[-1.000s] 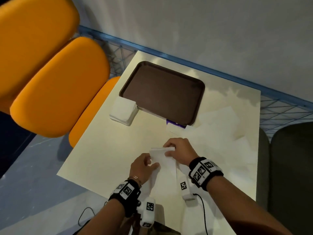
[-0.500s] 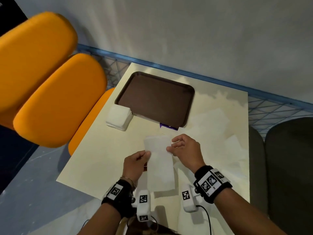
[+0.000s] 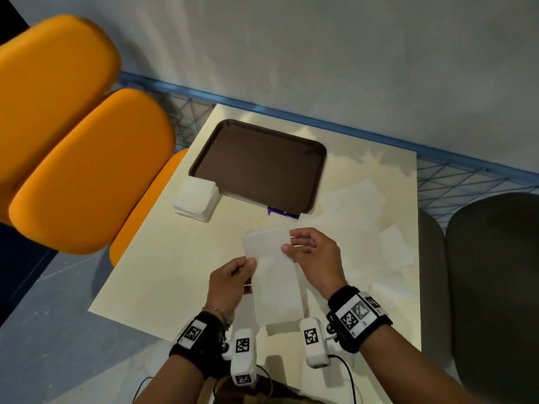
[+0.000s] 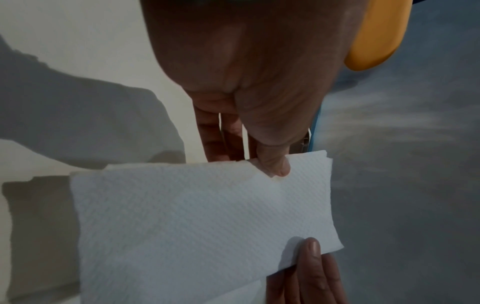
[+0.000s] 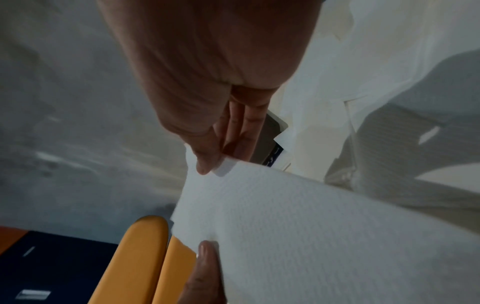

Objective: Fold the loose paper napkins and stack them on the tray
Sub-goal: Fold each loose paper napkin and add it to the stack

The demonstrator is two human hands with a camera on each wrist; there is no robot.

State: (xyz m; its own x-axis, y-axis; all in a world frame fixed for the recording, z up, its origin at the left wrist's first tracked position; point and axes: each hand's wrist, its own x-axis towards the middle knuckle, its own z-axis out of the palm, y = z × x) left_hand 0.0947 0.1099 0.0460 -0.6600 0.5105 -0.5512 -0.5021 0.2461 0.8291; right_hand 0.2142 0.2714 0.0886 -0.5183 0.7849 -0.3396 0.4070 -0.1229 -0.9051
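A folded white napkin [image 3: 272, 275] is held above the cream table [image 3: 163, 258], pinched at its left edge by the left hand [image 3: 230, 282] and at its right edge by the right hand [image 3: 316, 256], thumbs pressed on top. Loose napkins [image 3: 358, 217] are spread just right of the right hand. Beyond both hands, a brown tray [image 3: 259, 164] is seen with nothing stacked in it; a pile of folded napkins [image 3: 196, 199] is set touching its near-left corner, on the table.
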